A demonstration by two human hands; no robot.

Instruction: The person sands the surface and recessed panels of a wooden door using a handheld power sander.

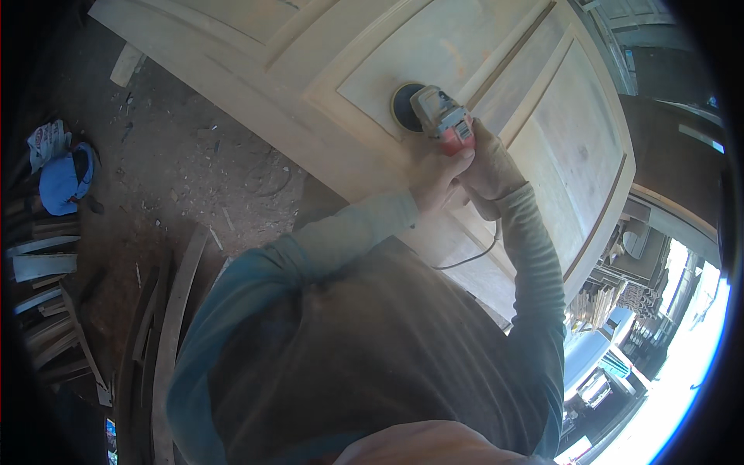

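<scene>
Both my hands are closed around a red and grey angle grinder (pixel 449 128) fitted with a round dark sanding disc (pixel 404 107). The disc lies against a recessed panel of a large pale wooden door (pixel 325 116). My left hand (pixel 440 180) grips the tool's body from the left, thumb near its red part. On the other side my right hand (pixel 496 167) wraps round the body and hides most of the handle. From below the hands a thin dark cord (pixel 473 258) hangs in a curve over the door. Dust whitens my sleeves.
At the left, a blue container (pixel 66 182) and a white bag (pixel 48 145) rest on the littered dirt floor (pixel 186 163). Boards (pixel 174 333) lie near my left elbow, with stacked wood (pixel 50 310) beyond. More wood pieces (pixel 595 304) stand at the right.
</scene>
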